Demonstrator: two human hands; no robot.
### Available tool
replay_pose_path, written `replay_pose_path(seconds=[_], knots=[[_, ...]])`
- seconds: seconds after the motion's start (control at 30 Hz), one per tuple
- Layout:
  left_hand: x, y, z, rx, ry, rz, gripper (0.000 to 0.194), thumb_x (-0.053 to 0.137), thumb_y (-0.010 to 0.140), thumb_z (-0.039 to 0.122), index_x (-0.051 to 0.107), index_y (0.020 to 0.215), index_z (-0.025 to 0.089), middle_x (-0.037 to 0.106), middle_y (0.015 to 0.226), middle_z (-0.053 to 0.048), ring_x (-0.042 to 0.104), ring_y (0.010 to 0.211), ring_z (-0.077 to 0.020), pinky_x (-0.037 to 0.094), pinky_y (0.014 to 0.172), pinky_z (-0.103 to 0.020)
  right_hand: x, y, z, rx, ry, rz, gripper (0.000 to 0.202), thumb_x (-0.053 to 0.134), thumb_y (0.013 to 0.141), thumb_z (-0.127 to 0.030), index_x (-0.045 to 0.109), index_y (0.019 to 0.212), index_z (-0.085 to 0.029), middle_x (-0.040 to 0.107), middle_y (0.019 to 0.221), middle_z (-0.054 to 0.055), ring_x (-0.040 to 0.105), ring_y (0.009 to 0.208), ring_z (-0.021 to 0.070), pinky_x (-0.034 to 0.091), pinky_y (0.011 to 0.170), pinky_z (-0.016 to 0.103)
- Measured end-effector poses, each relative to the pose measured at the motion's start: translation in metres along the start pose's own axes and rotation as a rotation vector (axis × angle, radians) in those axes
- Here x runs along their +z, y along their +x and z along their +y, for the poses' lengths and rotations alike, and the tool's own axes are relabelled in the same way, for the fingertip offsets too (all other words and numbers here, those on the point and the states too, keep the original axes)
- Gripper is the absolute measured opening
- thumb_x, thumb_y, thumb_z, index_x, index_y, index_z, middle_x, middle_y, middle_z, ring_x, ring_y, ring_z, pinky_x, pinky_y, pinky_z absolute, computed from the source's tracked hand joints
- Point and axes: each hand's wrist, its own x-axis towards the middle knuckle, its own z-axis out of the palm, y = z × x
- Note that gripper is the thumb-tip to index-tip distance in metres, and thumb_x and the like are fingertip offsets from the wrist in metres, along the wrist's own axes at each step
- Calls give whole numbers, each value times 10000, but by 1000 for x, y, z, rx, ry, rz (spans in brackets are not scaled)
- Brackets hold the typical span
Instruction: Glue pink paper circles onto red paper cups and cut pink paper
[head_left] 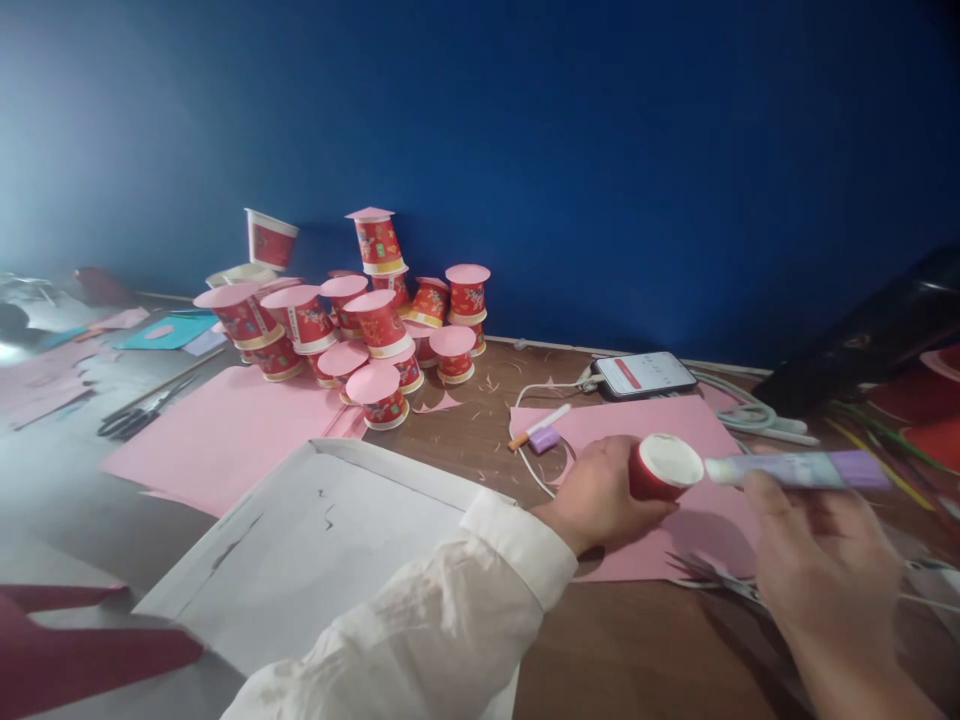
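Observation:
In the head view my left hand (604,492) is wrapped round a red paper cup (666,466), its pale round end facing up. My right hand (829,550) grips a glue stick (802,469) with a purple base, somewhat blurred. The stick lies level, its white tip close to the cup's rim; whether they touch I cannot tell. Beneath both is a pink paper sheet (720,520). A pair of scissors (716,575) lies at the sheet's front edge. The purple glue cap (544,440) rests on the sheet beside a cigarette-like white and orange stick (540,428).
Red paper cups (384,325) topped with pink paper pieces stand stacked against the blue wall (570,180). A phone (645,374) with a white cable lies behind the pink sheet. A shallow white box lid (300,560), more pink paper (240,430) and other scissors (139,418) are at left.

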Motion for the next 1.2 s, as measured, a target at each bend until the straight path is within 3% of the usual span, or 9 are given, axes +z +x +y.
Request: replay_pose_path(seconds=[0.33, 0.47, 0.6, 0.77, 0.93, 1.2], knots=[[0, 0, 0, -18, -15, 5, 543, 856, 780, 458, 713, 1239, 206, 776, 1271, -135, 734, 1152, -353, 609, 1009, -489, -3, 0, -16, -150, -76, -53, 424, 704, 752, -609, 734, 961, -242, 780, 989, 128, 762, 948, 365, 591, 940, 558], [1, 0, 1, -42, -12, 1, 557, 862, 777, 466, 710, 1244, 203, 772, 1274, -137, 726, 1171, -359, 603, 1025, -496, -3, 2, -14, -111, -136, -28, 439, 698, 721, -626, 724, 930, -241, 762, 978, 130, 739, 935, 379, 561, 941, 594], [1, 0, -1, -47, -16, 17, 610, 895, 742, 455, 709, 1265, 201, 768, 1293, -142, 721, 1188, -365, 601, 1033, -492, -2, 3, -13, 1, -52, -10, 416, 729, 709, -590, 717, 914, -229, 741, 943, 106, 721, 920, 343, 560, 952, 553], [1, 2, -6, 81, -16, -27, 540, 856, 791, 412, 706, 1269, 211, 757, 1301, -132, 712, 1204, -345, 588, 1066, -482, -4, 3, -11, 22, -72, 18, 563, 692, 813, -635, 795, 1113, -169, 773, 1103, 143, 728, 1074, 364, 509, 1075, 567], [-1, 1, -10, 103, 12, -31, 721, 906, 736, 358, 661, 1394, 192, 672, 1426, -177, 602, 1386, -393, 501, 1206, -531, -5, 4, -8, 14, -130, -24, 655, 660, 816, -676, 804, 1243, -200, 791, 1257, 164, 722, 1181, 398, 477, 1120, 567], [2, 3, -9, 55, 69, -37, 866, 994, 712, 409, 632, 1473, 207, 655, 1418, -170, 593, 1376, -378, 489, 1206, -529, -4, 9, -16, 66, -160, -139, 596, 606, 762, -689, 765, 1115, -236, 804, 1177, 155, 732, 1114, 377, 528, 993, 493]])
